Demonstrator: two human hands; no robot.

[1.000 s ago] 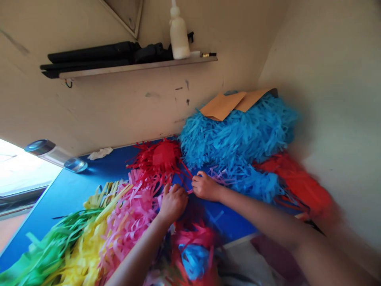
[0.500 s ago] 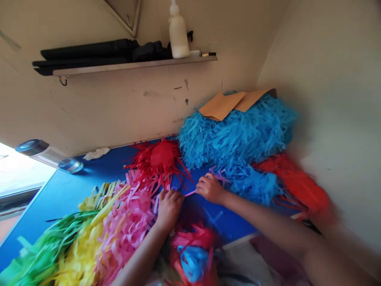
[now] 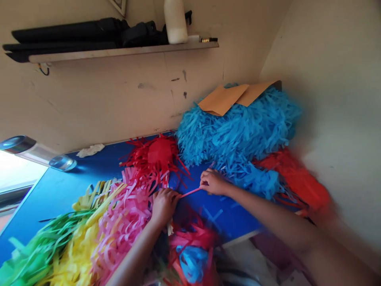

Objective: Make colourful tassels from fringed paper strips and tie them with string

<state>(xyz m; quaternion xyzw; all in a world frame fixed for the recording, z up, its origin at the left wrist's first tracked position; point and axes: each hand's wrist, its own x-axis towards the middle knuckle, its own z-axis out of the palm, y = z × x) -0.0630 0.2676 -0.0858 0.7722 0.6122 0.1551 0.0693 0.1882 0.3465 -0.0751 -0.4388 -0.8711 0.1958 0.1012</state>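
A thin pink paper strip (image 3: pixel 190 192) stretches between my two hands above the blue table (image 3: pixel 196 208). My left hand (image 3: pixel 164 200) is closed on its left end, beside the fringed pink paper (image 3: pixel 131 216). The other end is pinched by my right hand (image 3: pixel 212 181), close to the blue fringed paper (image 3: pixel 253 180). Just beyond my left hand sits a red fringed paper bundle (image 3: pixel 160 151). Nearer to me, below the strip, is a red and blue paper bundle (image 3: pixel 193 258), partly blurred.
Yellow (image 3: pixel 80 246) and green fringed paper (image 3: pixel 44 246) spread at the left. A clear bottle (image 3: pixel 44 154) lies near the left edge. A large blue fringed pile (image 3: pixel 235 131) bears orange paper pieces (image 3: pixel 223 99). A shelf (image 3: pixel 127 51) holds a white bottle (image 3: pixel 175 24).
The pink strip between my hands shows longer, as they have moved farther apart. My left hand has shifted slightly left. The whole view has tilted down a little.
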